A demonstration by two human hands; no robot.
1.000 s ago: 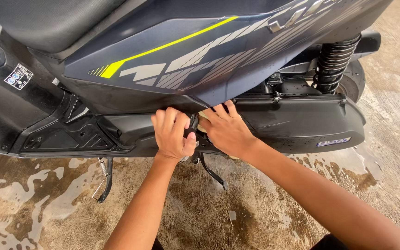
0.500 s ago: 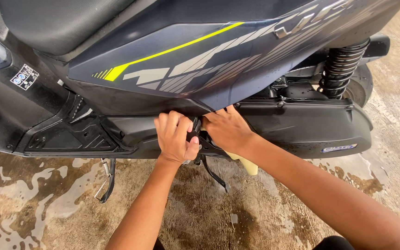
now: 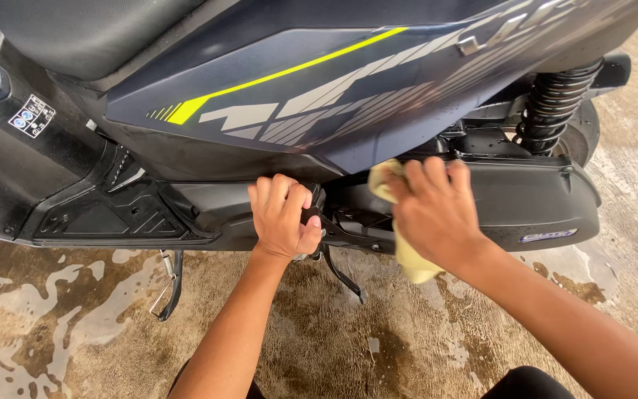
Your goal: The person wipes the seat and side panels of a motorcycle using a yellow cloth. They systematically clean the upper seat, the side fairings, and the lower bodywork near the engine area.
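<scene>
Scooter [image 3: 378, 96] stands side-on across the top of the view, dark blue side panel [image 3: 319, 89] with a yellow stripe overhanging the black lower bodywork. Wet concrete floor [image 3: 75, 325] below; open room for the arms lies between the panel's lower edge and the ground, with puddles at the left. Side stand [image 3: 170, 284] hangs down at the left of the left forearm, well apart from both hands. Rear shock spring [image 3: 555, 103] and the black engine cover [image 3: 533, 199] fill the right side.

Left hand [image 3: 283, 218] sits just under the panel's lower edge, fingers curled narrow and closed around a black folded footpeg [image 3: 319, 222] or bracket there; the exact part under the palm is hidden. A thin black lever [image 3: 342, 277] juts down just to its right.

Right hand [image 3: 433, 210] is near the left hand, not touching it, pressed against the front of the engine cover. Its fingers are spread loosely and bent over a pale yellow cloth [image 3: 413, 262], holding it flat against the bodywork. Cloth pokes out above the fingers and hangs below the palm. Hand is slightly motion-blurred.
</scene>
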